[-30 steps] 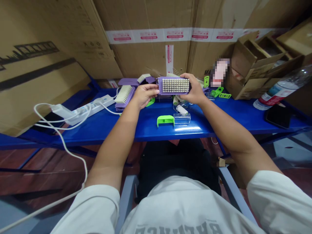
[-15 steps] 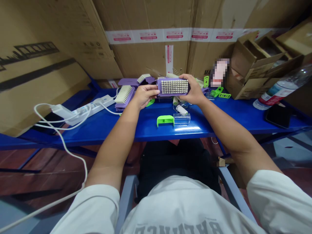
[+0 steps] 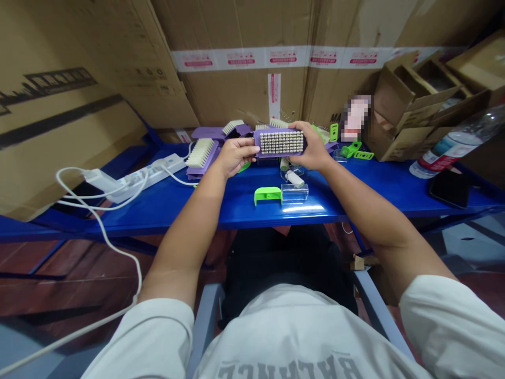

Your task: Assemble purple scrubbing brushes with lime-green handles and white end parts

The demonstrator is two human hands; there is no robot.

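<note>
A purple brush with stiff cream bristles (image 3: 279, 142) is held up above the table, bristles facing me. My left hand (image 3: 236, 156) grips its left end and my right hand (image 3: 311, 147) grips its right end. Below them lie a bright green plastic clip (image 3: 268, 196) and a clear plastic box (image 3: 294, 193). A white tube (image 3: 295, 178) lies just beyond the box. Another purple brush (image 3: 201, 155) rests left of my left hand, and a further one (image 3: 232, 129) lies behind it. The brush in my hands hides part of the pile behind it.
The blue metal table (image 3: 236, 216) holds a white power strip (image 3: 145, 179) with cables at left. At right stand a water bottle (image 3: 453, 142), a black phone (image 3: 450, 188) and an open cardboard carton (image 3: 418, 105). Large cardboard boxes form the back wall.
The brush has shifted slightly left and down, with both hands still gripping it. Nothing on the table has visibly moved.
</note>
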